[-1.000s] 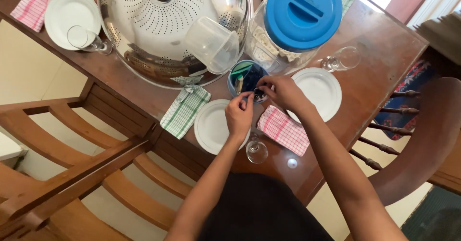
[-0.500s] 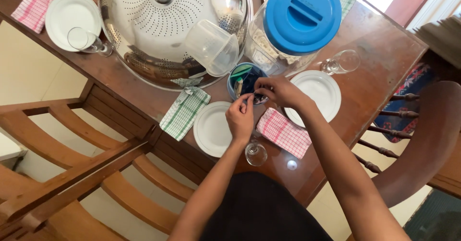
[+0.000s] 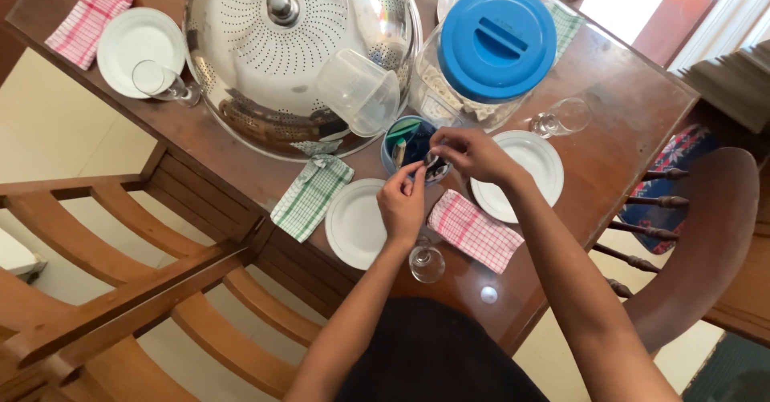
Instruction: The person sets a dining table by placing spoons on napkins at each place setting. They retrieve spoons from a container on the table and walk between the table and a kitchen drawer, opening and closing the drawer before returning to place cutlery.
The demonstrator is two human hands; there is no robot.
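While both hands meet over the small blue bowl [image 3: 411,147], the fingers pinch something little and dark [image 3: 433,164] at the bowl's near edge. The left hand [image 3: 403,200] has its fingers curled in close, with the thumb and first finger almost shut together on the little dark thing. The right hand [image 3: 473,153] comes in from the other side, and its fingertips are pressed on the same thing too. It is too small to tell what it is.

The blue bowl sits on the wooden table [image 3: 634,97], and it has more dark and green bits inside. Just behind it stands a clear plastic cup [image 3: 358,91], leaning against a big shiny metal lid with lots of holes [image 3: 273,57]. Next to that is a big jar with a round blue lid [image 3: 497,41].

Under the left hand is a white plate [image 3: 353,222]. Under the right arm is another white plate [image 3: 525,169]. Between the two plates lies a pink checked cloth [image 3: 475,230], and a glass [image 3: 427,262] stands just beside it, near the table edge. A green checked cloth [image 3: 311,196] lies left of the first plate. Wooden chairs [image 3: 136,274] stand around the table.
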